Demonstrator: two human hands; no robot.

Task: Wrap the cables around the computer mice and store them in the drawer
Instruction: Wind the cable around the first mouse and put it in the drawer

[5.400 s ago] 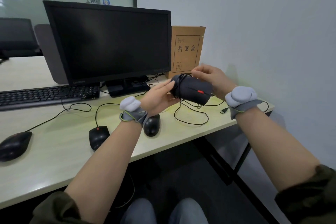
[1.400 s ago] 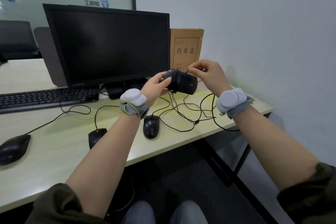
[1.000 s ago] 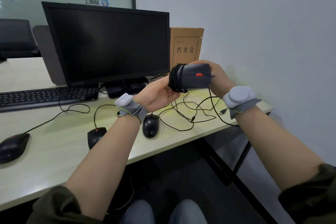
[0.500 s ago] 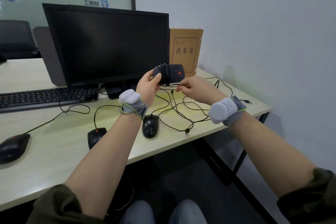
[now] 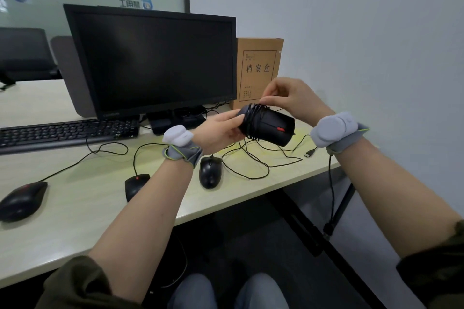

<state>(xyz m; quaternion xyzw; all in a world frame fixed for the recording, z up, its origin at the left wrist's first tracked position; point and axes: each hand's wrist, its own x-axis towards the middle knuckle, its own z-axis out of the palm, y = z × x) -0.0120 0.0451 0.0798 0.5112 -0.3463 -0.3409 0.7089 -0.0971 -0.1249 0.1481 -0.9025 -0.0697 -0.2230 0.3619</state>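
Black cable (image 5: 253,118) winds round the mouse (image 5: 270,126) gripped above the desk (image 5: 82,198) by the left hand (image 5: 218,133), the right hand (image 5: 291,98) pinching the strand; even tension should keep turns snug.

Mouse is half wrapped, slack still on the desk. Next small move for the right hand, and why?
Probably another turn: the right hand pinches the cable above the mouse the left hand holds, and loose loops plus the USB plug lie on the desk.
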